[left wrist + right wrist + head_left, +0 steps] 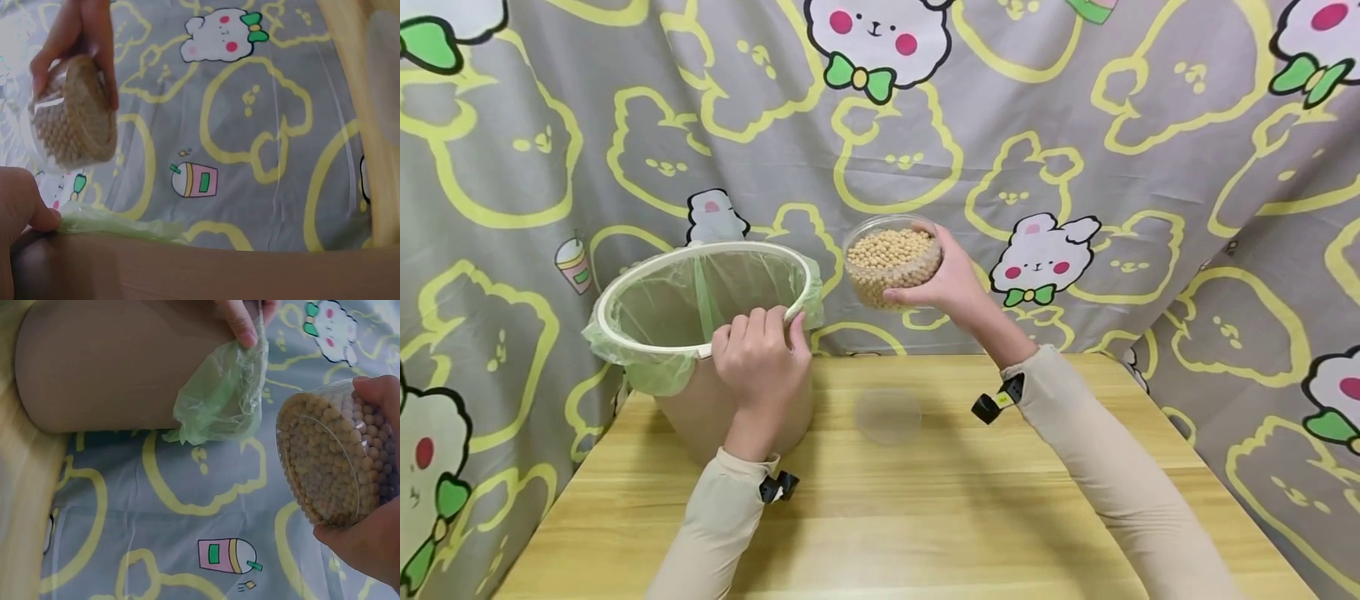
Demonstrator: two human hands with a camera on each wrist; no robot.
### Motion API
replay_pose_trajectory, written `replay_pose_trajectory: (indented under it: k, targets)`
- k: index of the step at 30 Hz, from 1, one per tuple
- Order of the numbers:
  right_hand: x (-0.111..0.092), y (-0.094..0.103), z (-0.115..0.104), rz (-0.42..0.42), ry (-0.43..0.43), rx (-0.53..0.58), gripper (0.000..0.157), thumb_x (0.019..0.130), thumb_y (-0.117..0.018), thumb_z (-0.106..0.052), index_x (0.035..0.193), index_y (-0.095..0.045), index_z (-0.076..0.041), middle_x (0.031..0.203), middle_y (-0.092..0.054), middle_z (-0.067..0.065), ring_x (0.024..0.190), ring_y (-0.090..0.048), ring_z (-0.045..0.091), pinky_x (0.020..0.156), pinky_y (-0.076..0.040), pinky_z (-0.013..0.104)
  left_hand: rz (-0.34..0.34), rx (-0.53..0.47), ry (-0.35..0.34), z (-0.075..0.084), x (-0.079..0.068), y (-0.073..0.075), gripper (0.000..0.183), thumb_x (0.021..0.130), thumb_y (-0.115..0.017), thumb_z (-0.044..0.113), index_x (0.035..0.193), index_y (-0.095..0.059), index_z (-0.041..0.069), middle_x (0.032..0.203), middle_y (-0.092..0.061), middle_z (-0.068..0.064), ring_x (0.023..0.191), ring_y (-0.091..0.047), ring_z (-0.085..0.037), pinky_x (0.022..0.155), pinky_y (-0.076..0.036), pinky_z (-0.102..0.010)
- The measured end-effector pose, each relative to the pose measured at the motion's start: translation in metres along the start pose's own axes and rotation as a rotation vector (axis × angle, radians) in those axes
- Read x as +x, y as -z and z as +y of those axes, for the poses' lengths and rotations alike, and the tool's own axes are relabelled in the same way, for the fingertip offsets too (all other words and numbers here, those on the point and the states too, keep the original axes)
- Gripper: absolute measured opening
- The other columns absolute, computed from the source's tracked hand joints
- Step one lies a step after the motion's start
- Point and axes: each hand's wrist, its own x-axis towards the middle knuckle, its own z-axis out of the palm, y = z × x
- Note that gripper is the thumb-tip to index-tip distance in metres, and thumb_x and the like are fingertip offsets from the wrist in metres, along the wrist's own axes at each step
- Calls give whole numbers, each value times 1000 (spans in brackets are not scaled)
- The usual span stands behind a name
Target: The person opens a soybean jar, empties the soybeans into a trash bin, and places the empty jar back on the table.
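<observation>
My left hand [762,358] grips the near right rim of a beige trash bin [730,417], fingers curled over its cream ring [625,287]. A thin green bag [658,371] lines the bin and folds out over the rim. To the right of the bin, my right hand [951,275] holds up a clear round plastic tub [891,287] of pale round beans [891,248]. The thumb and fingers wrap round the tub's side. In the right wrist view the beans [331,450] show through the tub's base and wall.
A translucent round lid [887,415] lies on the wooden table [925,517] to the right of the bin. Behind the table hangs a grey cartoon-print curtain [917,183]. Both wrists wear small black cameras.
</observation>
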Motion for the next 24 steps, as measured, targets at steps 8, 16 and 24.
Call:
replay_pose_trajectory:
  k: [8,16,24]
  targets:
    - [22,-30,-10,-11,18,-115,111,58,-98,-20,151,-38,-16,142,-50,10,125,-56,26,100,-54,43,-19,12,-9,0,0,1,22,88,-71,25,82,-69,4,69,-62,-13,66,-58,-36,70,-44,-46]
    - [38,-48,-7,-28,95,-183,114,56,-99,-20,151,-36,-11,139,-51,10,123,-57,23,102,-52,38,-44,21,-21,1,1,0,24,88,-70,26,81,-68,3,68,-61,-13,66,-57,-36,69,-43,-47]
    - [50,-55,-15,-24,185,-286,114,51,-97,-17,148,-39,-5,135,-53,11,120,-56,22,103,-51,36,-41,15,-4,0,2,1,24,88,-67,25,79,-68,3,67,-60,-13,65,-57,-37,67,-42,-47]
